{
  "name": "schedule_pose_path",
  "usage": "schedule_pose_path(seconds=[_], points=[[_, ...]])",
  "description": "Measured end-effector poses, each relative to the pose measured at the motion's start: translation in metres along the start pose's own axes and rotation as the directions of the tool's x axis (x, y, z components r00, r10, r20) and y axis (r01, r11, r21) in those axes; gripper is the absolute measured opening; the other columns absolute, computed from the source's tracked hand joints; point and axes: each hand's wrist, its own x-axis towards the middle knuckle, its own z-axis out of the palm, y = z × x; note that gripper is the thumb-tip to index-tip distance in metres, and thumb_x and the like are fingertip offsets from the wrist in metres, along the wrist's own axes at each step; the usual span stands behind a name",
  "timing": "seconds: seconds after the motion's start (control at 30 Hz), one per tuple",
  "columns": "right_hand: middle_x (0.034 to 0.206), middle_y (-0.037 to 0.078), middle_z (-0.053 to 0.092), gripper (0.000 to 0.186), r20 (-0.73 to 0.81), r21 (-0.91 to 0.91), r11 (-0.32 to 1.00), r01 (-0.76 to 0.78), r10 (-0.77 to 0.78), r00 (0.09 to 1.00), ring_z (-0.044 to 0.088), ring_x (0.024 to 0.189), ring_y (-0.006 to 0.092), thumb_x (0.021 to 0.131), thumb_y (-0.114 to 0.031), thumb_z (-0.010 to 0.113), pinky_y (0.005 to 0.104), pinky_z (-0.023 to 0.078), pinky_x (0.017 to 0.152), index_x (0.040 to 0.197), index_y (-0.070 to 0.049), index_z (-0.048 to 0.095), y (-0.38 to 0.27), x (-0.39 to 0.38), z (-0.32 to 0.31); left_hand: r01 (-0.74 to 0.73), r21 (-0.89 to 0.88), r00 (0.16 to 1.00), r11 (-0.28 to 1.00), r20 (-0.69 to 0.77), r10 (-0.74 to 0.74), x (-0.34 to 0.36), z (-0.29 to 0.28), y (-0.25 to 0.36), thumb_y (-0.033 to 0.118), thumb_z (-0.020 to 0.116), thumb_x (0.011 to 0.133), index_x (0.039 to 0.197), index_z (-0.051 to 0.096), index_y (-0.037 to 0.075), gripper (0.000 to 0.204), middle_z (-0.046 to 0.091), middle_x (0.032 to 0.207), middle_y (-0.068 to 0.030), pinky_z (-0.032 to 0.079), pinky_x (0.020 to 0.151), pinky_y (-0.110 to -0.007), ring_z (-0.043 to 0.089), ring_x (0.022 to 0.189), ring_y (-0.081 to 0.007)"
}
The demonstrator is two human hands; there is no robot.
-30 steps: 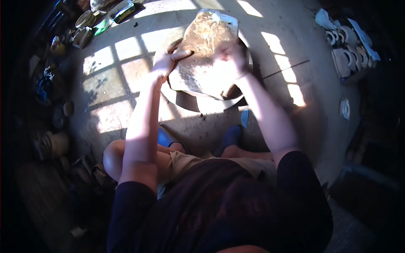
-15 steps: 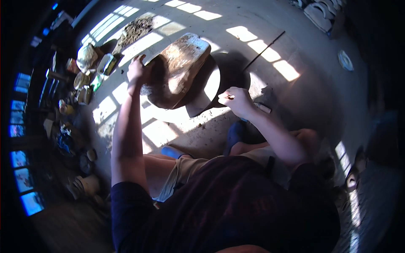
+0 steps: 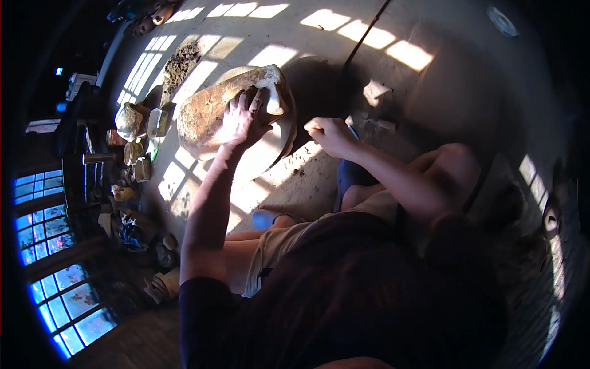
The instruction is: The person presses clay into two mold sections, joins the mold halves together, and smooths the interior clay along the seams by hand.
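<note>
A large, long brown piece (image 3: pixel 206 114) with a whitish end lies on a round, pale turntable (image 3: pixel 261 154) low in front of me. It looks like clay or plaster; I cannot tell which. My left hand (image 3: pixel 243 123) rests on its near side close to the whitish end, fingers spread and nothing gripped. To the right of the turntable, my right hand (image 3: pixel 332 136) hovers apart from the piece. Its fingers are curled together, and what they hold, if anything, does not show clearly.
A dark rod (image 3: pixel 367 32) slants up beyond the turntable. A pale chunk (image 3: pixel 376 92) and a small block (image 3: pixel 386 125) lie right of it. Left stand a bagged lump (image 3: pixel 129 122), tubs (image 3: pixel 132 152) and a crumbly dark heap (image 3: pixel 181 64). My blue shoe (image 3: pixel 353 178) is near.
The long piece has turned clockwise, its whitish end swinging to the right. My left hand has gone from its far-left edge onto its near side. The whole view has shifted too.
</note>
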Motion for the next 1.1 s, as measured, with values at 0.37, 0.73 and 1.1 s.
schedule_pose_path(seconds=[0.37,0.73,1.1], points=[[0.121,0.023,0.074,0.049,0.25,-0.308,0.894,0.325,-0.253,0.935,0.072,0.11,0.0433,0.1,-0.026,0.058,0.0539,0.057,0.097,0.148,-0.014,0.059,0.045,0.035,0.056,-0.293,-0.017,0.951,0.956,0.098,0.293,-0.028,-0.014,-0.001,0.05,0.095,0.065,0.162,0.043,0.019,0.114,0.036,0.169,-0.0177,0.025,0.128,-0.063,0.035,0.155,-0.0404],[0.064,0.0,0.055,0.021,0.714,0.527,0.635,-0.565,0.029,0.699,0.048,0.047,0.009,0.086,-0.025,0.082,0.0299,0.041,0.043,0.087,-0.011,0.067,-0.005,0.049,0.086,-0.419,-0.059,0.905,0.906,0.051,0.422,-0.033,-0.025,-0.024,0.052,0.083,0.077,0.154,0.055,0.019,0.088,0.046,0.163,-0.0192,0.023,0.128,-0.065,0.038,0.154,-0.0413],[0.06,-0.01,0.044,0.017,0.777,0.626,0.155,-0.764,-0.2,0.596,0.034,0.044,0.0027,0.1,-0.015,0.064,0.025,0.029,0.049,0.084,-0.016,0.061,-0.001,0.043,0.099,-0.446,-0.087,0.893,0.891,0.032,0.45,-0.04,-0.031,-0.031,0.056,0.086,0.071,0.155,0.053,0.02,0.097,0.047,0.161,-0.0178,0.023,0.128,-0.065,0.041,0.153,-0.0396]])
